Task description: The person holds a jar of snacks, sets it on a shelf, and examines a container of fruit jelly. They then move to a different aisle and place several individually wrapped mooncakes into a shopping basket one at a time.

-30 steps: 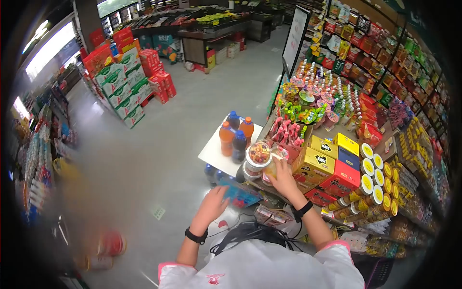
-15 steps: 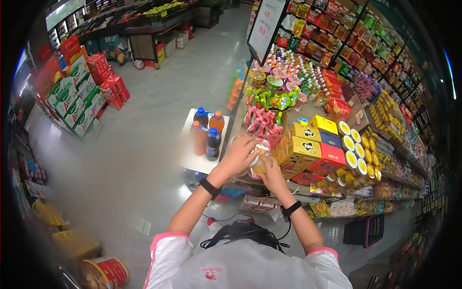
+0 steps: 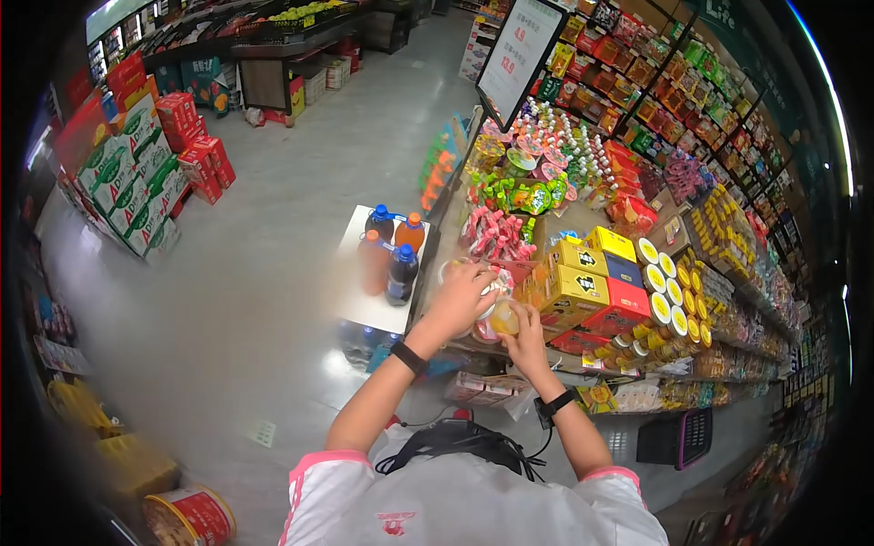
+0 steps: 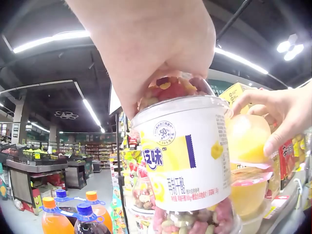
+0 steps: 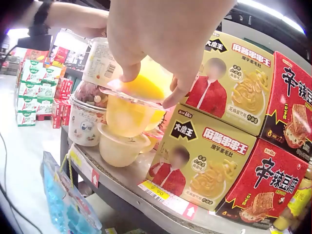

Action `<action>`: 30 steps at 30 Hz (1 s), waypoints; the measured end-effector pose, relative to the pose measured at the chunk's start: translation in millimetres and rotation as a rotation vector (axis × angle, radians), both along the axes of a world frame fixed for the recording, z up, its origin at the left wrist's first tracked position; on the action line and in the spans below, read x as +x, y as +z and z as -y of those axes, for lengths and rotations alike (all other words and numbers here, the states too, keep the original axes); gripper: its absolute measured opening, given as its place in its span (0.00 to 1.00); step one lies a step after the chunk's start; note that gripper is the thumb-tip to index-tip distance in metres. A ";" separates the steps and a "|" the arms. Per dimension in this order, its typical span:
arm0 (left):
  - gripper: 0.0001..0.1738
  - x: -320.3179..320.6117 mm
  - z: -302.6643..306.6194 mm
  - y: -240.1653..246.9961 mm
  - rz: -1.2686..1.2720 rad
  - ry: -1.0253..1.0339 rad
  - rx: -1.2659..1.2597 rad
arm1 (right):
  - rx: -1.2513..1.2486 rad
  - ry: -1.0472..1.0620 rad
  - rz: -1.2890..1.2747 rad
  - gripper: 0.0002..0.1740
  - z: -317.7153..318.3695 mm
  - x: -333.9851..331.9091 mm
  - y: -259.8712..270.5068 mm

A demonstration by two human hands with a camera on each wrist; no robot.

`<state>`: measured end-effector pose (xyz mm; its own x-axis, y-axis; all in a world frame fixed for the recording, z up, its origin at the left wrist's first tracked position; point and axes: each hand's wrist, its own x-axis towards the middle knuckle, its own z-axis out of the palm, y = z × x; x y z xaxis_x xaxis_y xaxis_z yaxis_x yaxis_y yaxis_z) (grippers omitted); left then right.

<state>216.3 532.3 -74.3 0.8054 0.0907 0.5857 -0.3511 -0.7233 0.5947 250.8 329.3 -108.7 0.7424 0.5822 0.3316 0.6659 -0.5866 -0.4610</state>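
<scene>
**Tub (image 4: 187, 146) and cup (image 4: 247, 134) in hand at the shelf (image 5: 127, 186)**

The person's left hand (image 3: 460, 298) lay over the clear, domed top of the tub, its grip curved around it; the tips were mostly hidden in the left wrist view. The tub had a white label with a yellow patch, and it stood upright on top of a lower tub (image 5: 84, 127) near the shelf's front edge.

The right hand (image 3: 526, 341) had the cup in its grip, thumb and fingers pinching it from above. The cup, yellow inside and rounded end up, was at the top of a stack, just beside the tub. Under it came a middle cup (image 5: 127, 117), then a pale bottom cup (image 5: 119, 150). Whether the held cup touched the tub could not be told.

To the right of the cups stood gold boxes (image 5: 202, 158), two high, with red boxes (image 5: 265, 187) next to them. A yellow price tag (image 5: 156, 191) was fixed on the shelf front below. Behind the tub lay pink pouches (image 3: 494, 234). To the left, bottles (image 3: 401, 273) with orange and blue caps stood on a white board (image 3: 387, 317). A blue bag (image 5: 68, 204) hung below the shelf's level. Each wrist wore a black band (image 3: 410, 358).
</scene>
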 end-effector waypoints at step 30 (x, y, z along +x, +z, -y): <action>0.20 0.1 -1.3 19.1 -0.195 -0.131 -0.015 | 0.030 -0.026 -0.132 0.48 -25.1 12.8 -12.8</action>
<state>216.5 533.6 -55.2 0.9086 -0.0146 0.4175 -0.3188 -0.6700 0.6704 263.6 354.3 -121.5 0.7955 0.5536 0.2465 0.5828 -0.5876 -0.5613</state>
